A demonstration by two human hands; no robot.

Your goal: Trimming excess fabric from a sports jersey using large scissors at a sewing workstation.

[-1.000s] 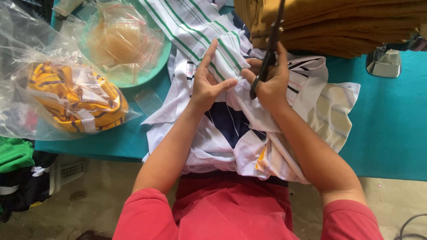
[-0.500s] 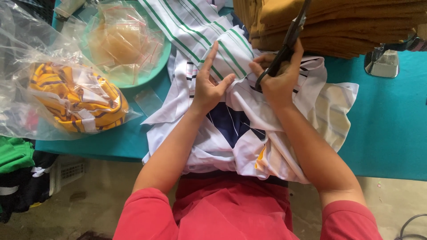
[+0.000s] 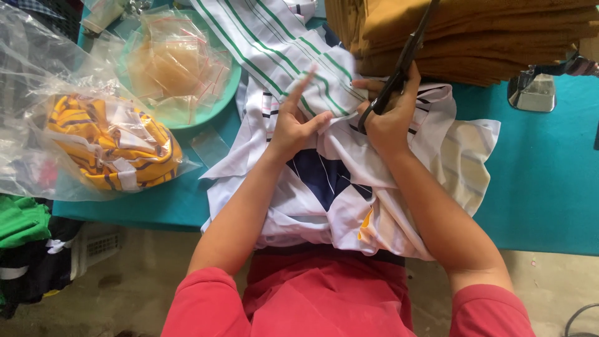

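Black-handled scissors (image 3: 399,68) sit in the right hand (image 3: 390,122), just right of centre in the upper half of the frame, the fingers closed around the handles. Their long axis runs on a steep diagonal, handles at the lower left by the knuckles and blades pointing to the upper right, up across the stack of folded mustard cloth (image 3: 474,37) at the top right. Whether the blades are parted is hard to tell, since they blur against the cloth. The left hand (image 3: 296,125) presses on a white garment with a navy patch (image 3: 324,181), thumb and curled fingers pinching a fold of it while the forefinger sticks straight up toward the top of the frame. A white cloth with green stripes (image 3: 281,50) lies under both hands, slanting to the upper left. On the teal table (image 3: 549,181), at the upper left, stands a green bowl (image 3: 228,87) full of small clear bags, and below it a plastic bag of yellow striped garments (image 3: 112,143).
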